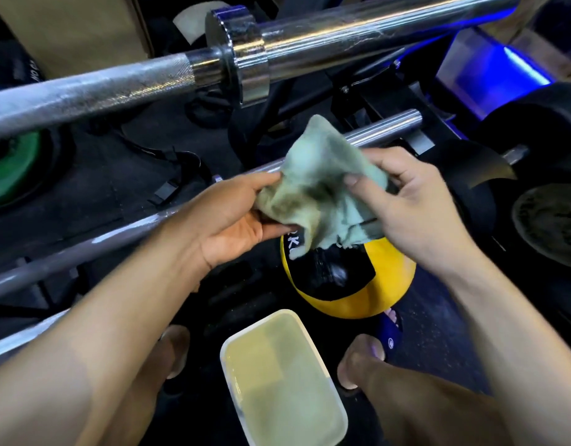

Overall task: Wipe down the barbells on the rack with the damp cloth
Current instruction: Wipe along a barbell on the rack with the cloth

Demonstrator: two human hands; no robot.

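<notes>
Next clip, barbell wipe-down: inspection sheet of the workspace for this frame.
Surface: dark rubber floor.
Job's things: green cloth bunched, held clear of the bars; chrome barbell on top, grey barbell below.
Clutter: tub of cloudy liquid; yellow medicine ball; green plate.
Grips: left hand and right hand both pinch the cloth.
Cables: nothing seen.
Surroundings: black dumbbell, blue light.
</notes>
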